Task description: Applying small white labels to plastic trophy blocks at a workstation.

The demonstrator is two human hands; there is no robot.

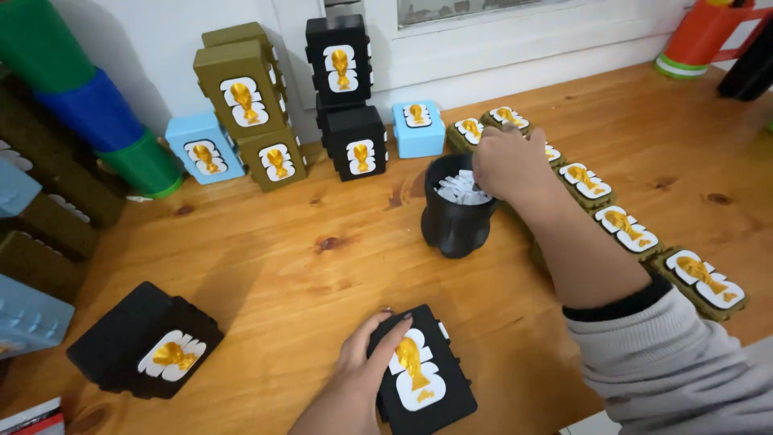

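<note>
My left hand [361, 364] rests on the left edge of a black box [423, 379] with a white panel and a gold trophy figure, lying flat at the near table edge. Over a black cup [452, 221] filled with small white pieces [455, 189] my right hand [507, 161] reaches with its fingers curled at the rim; whether it grips a piece is hidden. A second black box [145, 342] of the same kind lies at the near left.
A row of olive boxes [628, 229] with gold trophies runs diagonally on the right of the wooden table [282, 234]. Olive [245, 101], black [342, 68] and light blue [205, 149] boxes stand stacked at the back wall. Green and blue cylinders [97, 113] lean at the left.
</note>
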